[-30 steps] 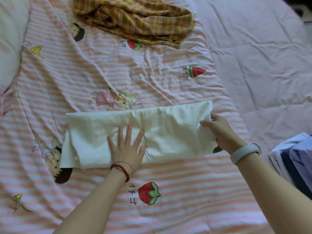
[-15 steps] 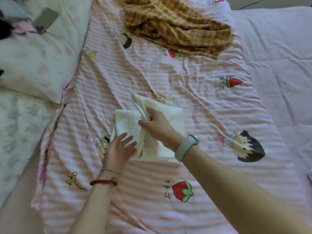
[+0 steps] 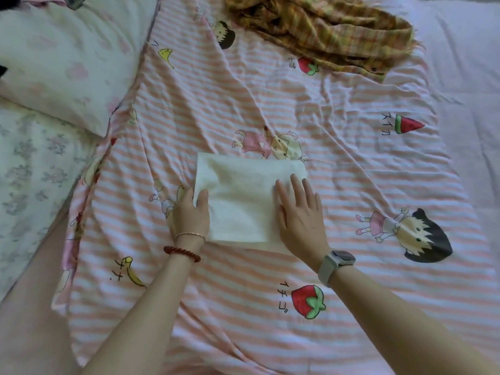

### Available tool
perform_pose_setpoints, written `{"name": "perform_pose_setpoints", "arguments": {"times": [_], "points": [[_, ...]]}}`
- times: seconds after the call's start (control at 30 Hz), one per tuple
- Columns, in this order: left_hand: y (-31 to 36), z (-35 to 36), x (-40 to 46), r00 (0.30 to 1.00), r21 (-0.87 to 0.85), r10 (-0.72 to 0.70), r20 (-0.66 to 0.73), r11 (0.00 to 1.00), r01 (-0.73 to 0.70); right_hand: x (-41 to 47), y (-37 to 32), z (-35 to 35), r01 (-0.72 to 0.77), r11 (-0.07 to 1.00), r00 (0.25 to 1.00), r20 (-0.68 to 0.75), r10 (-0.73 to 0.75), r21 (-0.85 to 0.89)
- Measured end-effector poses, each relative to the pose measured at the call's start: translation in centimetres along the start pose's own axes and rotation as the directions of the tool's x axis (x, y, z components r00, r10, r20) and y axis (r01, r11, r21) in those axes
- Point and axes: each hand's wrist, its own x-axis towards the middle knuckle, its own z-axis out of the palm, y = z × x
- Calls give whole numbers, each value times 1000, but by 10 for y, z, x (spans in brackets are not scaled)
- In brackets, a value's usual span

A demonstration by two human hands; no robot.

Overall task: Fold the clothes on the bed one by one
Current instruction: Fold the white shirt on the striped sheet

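Clothes on the bed come down to two pieces in the head view. A cream garment point(image 3: 243, 201) lies folded into a neat rectangle in the middle of the striped sheet point(image 3: 351, 185). The left hand point(image 3: 190, 212) holds its left edge, thumb on top and the other fingers hidden beside or under the cloth. The right hand point(image 3: 300, 212) lies flat on the right side, fingers straight and pressing down. This looks like the smoothing at the end of that piece's fold. A plaid garment point(image 3: 324, 31) lies crumpled at the far end of the bed, well apart and unfolded. Next would likely be setting the cream piece aside, then spreading the plaid one flat.
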Motion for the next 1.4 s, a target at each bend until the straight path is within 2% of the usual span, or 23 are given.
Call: {"name": "perform_pose_setpoints", "arguments": {"times": [0.07,0.13,0.2,0.27,0.33,0.4,0.53,0.6,0.67,0.73,0.83,0.97,1.07,1.17,1.27,1.4], "points": [[-5,3,9,997,113,-73,31,991,69,-4,10,13,0,998,988,151,11,-67],[-8,5,18,988,226,-148,49,965,134,-7,15,22,24,997,985,174,-10,-79],[-9,5,24,985,290,-161,66,947,136,-7,16,24,10,1000,995,103,-13,29],[-9,3,28,977,216,-159,142,968,126,-7,17,21,-89,969,995,-17,95,231],[-10,-1,31,955,44,-178,236,984,173,-4,20,17,-237,859,961,-18,275,455],[-8,-4,36,927,-52,-232,295,965,258,2,21,12,-365,720,917,96,386,590],[-3,3,42,857,29,-337,390,935,355,24,23,2,-537,455,815,299,496,711],[2,5,42,846,-28,-357,395,916,400,31,22,-5,-603,284,748,406,524,745],[5,2,38,851,-78,-329,410,917,392,31,23,-10,-613,192,726,450,520,767],[5,-4,26,874,-71,-269,405,944,323,21,25,-16,-579,190,748,423,512,793],[7,-17,-17,930,-85,-169,328,975,207,-20,28,-25,-511,257,798,341,497,821],[-2,-34,-107,948,-156,-153,280,967,202,-109,34,-32,-505,346,815,305,493,791],[-21,-41,-175,916,-137,-245,319,944,301,-183,39,-33,-536,343,790,316,525,772],[-32,-44,-238,879,-76,-286,382,938,338,-254,48,-39,-603,290,713,340,613,743],[-24,-40,-284,843,-54,-275,462,940,336,-312,61,-56,-637,202,651,378,658,744],[19,-21,-321,813,-77,-172,557,964,256,-356,90,-99,-584,206,632,280,723,785]]}}
